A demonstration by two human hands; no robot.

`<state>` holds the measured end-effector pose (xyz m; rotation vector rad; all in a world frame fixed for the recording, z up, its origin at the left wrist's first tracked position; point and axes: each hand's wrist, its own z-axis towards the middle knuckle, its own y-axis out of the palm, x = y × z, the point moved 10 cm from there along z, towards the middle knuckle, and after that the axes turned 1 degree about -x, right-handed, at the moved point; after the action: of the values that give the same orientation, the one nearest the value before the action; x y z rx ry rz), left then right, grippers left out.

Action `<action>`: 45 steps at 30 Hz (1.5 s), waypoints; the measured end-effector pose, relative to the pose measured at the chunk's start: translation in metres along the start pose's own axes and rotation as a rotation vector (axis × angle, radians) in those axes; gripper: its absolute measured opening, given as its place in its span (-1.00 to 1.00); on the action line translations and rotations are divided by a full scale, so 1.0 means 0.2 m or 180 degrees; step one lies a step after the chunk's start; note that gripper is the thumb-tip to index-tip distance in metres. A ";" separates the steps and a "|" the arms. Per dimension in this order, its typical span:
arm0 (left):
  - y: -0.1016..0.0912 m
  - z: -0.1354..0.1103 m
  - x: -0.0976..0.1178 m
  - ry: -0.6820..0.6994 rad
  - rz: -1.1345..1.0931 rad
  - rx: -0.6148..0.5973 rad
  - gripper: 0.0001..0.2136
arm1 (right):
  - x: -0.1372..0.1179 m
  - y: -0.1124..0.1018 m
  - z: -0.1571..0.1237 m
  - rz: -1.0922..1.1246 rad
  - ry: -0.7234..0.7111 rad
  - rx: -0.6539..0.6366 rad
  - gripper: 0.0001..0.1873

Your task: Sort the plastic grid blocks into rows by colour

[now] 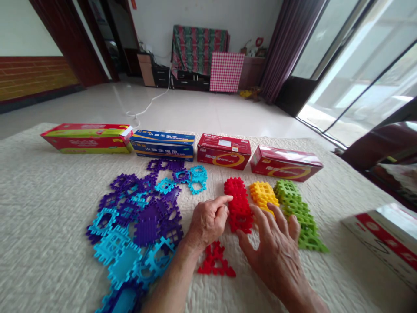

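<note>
Red interlocking plastic tiles [237,195] lie in a stepped row in front of me. My left hand [208,219] is at their left side, index finger stretched to the row's edge, its other fingers curled in with nothing visible in them. Open and spread, my right hand [275,241] has its thumb by the row's near end and its fingers over the near part of the yellow tiles [261,191], partly hiding them. Green tiles [293,202] form a row further right. Between my forearms lies a separate red triangular tile [216,263].
Purple tiles [146,230] and light-blue tiles [125,261] are heaped at left on the quilted cover [48,208]. Behind stand a red-green box [87,141], a blue box [163,148] and two red boxes [223,154]. A white-red box [381,234] sits at right.
</note>
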<state>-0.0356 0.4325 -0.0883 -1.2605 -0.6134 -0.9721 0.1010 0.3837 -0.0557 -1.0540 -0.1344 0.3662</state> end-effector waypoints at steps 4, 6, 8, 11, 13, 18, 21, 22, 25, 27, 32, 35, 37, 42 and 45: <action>0.00 0.00 0.01 0.0007 0.0016 0.0005 -0.63 | 0.00 0.00 0.01 0.0054 0.0005 -0.0025 -0.51; 0.00 0.00 0.01 0.0005 0.0015 0.0017 -0.63 | 0.00 0.00 0.01 0.0084 0.0003 -0.0038 -0.52; 0.00 0.00 0.01 0.0002 -0.0009 0.0025 -0.63 | 0.00 -0.01 0.01 0.0109 0.0011 -0.0038 -0.53; -0.01 0.00 0.01 0.0017 -0.0060 0.0045 -0.63 | 0.00 -0.01 0.02 0.0147 0.0030 -0.0034 -0.55; -0.01 0.00 0.02 0.0025 -0.0072 0.0050 -0.64 | -0.01 0.00 0.02 0.0162 0.0008 -0.0036 -0.55; -0.01 0.00 0.01 -0.0004 -0.0054 0.0035 -0.64 | -0.01 0.00 0.02 0.0202 -0.0049 0.0003 -0.56; -0.01 0.00 0.01 0.0002 -0.0043 0.0033 -0.64 | -0.02 -0.02 0.02 0.0226 -0.0056 0.0042 -0.55; -0.01 0.00 0.01 0.0009 -0.0037 0.0044 -0.64 | -0.02 -0.02 0.02 0.0229 -0.0055 0.0049 -0.53; -0.01 0.00 0.01 0.0020 -0.0020 0.0075 -0.64 | -0.01 -0.02 0.02 0.0206 -0.0045 0.0033 -0.48; -0.01 0.00 0.01 0.0008 -0.0025 0.0078 -0.64 | -0.01 -0.02 0.01 0.0139 -0.0043 0.0006 -0.47; -0.01 0.00 0.02 0.0016 -0.0099 0.0042 -0.64 | 0.00 0.01 0.00 0.0086 -0.0105 -0.0040 -0.48; -0.02 0.00 0.03 0.0058 -0.0139 0.0061 -0.65 | 0.00 0.01 0.00 0.0085 -0.0126 -0.0059 -0.48; -0.02 0.00 0.04 0.0082 -0.0138 0.0081 -0.65 | 0.00 0.02 0.01 0.0105 -0.0121 -0.0070 -0.49; -0.02 0.00 0.05 0.0101 -0.0119 0.0092 -0.66 | -0.01 0.02 0.01 0.0122 -0.0188 -0.0064 -0.50; -0.02 0.00 0.05 0.0117 -0.0140 0.0103 -0.66 | 0.00 0.03 0.00 0.0110 -0.0204 -0.0042 -0.50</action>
<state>-0.0346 0.4303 -0.0786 -1.2023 -0.6281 -1.0158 0.0988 0.3863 -0.0596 -1.0591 -0.1763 0.4311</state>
